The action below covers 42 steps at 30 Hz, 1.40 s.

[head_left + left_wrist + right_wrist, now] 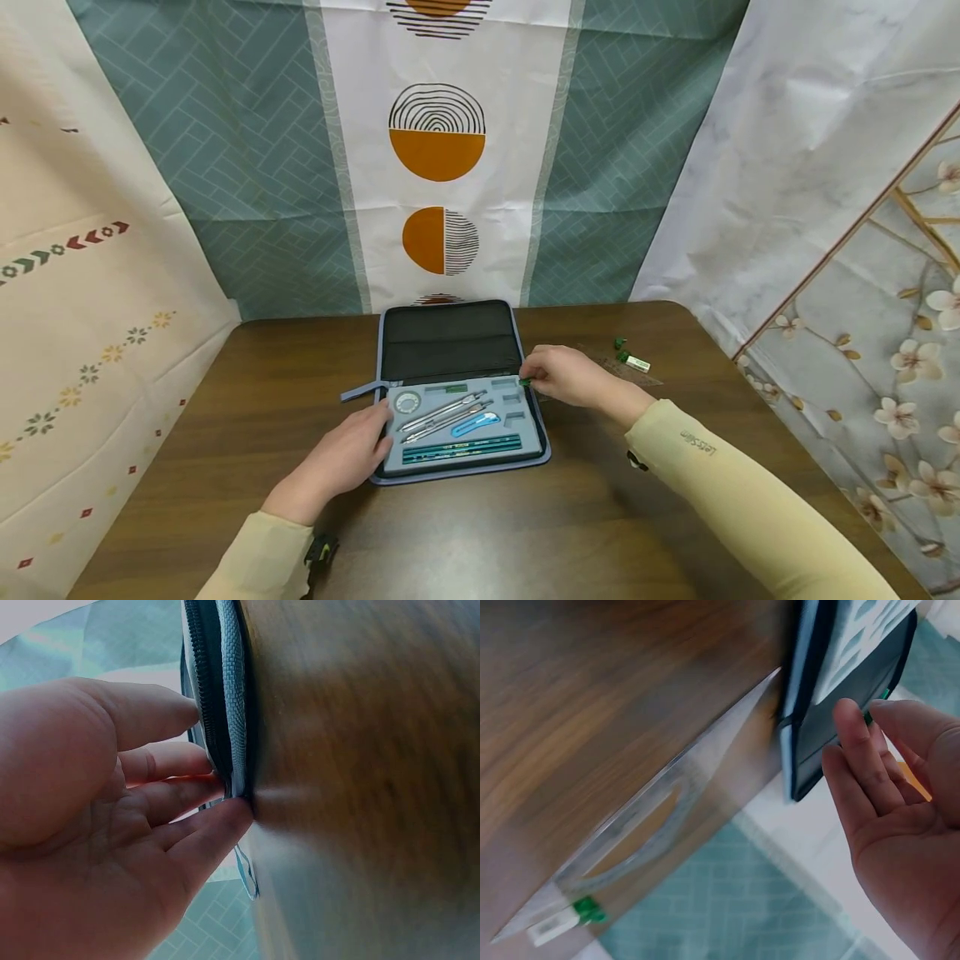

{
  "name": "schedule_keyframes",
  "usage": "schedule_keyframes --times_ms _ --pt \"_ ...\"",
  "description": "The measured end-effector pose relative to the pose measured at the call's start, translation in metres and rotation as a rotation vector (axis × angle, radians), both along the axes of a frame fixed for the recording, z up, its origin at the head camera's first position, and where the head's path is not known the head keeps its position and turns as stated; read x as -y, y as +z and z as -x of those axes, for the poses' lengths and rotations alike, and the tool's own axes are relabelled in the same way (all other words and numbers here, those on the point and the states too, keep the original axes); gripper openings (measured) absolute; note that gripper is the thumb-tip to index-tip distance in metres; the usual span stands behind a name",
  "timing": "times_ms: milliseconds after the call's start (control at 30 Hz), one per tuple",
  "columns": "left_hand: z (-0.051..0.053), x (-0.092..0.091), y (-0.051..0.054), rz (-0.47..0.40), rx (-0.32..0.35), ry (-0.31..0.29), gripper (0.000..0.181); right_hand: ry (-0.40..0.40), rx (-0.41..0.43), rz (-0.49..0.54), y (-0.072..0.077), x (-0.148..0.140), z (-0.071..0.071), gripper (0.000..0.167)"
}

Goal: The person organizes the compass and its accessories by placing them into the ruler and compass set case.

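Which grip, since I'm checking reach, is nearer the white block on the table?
Right. The right grip is left of the white block, apart from it, at the right edge of the case; the left grip is farther, at the case's left edge.

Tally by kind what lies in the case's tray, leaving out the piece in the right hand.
Green pencils: 2
Silver metal drawing tools: 2
Blue cutter: 1
Round whitish disc: 1
Small green piece in a slot: 1
Total in the grey tray: 7
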<state>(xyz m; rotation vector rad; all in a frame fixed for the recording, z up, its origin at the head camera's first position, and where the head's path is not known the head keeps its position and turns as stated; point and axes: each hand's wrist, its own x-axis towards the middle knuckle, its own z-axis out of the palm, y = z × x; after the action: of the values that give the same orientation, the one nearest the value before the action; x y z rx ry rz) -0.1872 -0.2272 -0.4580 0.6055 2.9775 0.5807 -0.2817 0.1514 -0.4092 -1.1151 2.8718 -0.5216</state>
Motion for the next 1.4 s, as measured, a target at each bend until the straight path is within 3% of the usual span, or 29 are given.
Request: schedule_keyframes --times_ms 433,800,1033,1400 --pt "0.000 -0.003 0.001 0.019 0.036 0.028 0.046 0.007 0.038 0.001 -0.003 0.052 0.002 0.014" --pt "0.000 -0.002 0.000 0.016 0.028 0.027 0.047 -0.008 0.017 -0.047 -0.002 0.089 0.006 0.008" --pt "-0.001 -0.004 0.004 0.015 0.039 0.032 0.048 0.022 -0.019 -0.067 -0.010 0.106 0.010 0.008" --pt "0.005 0.004 -0.009 -0.018 0.020 0.029 0.049 0.038 -0.026 -0.098 -0.013 0.128 0.013 0.007"
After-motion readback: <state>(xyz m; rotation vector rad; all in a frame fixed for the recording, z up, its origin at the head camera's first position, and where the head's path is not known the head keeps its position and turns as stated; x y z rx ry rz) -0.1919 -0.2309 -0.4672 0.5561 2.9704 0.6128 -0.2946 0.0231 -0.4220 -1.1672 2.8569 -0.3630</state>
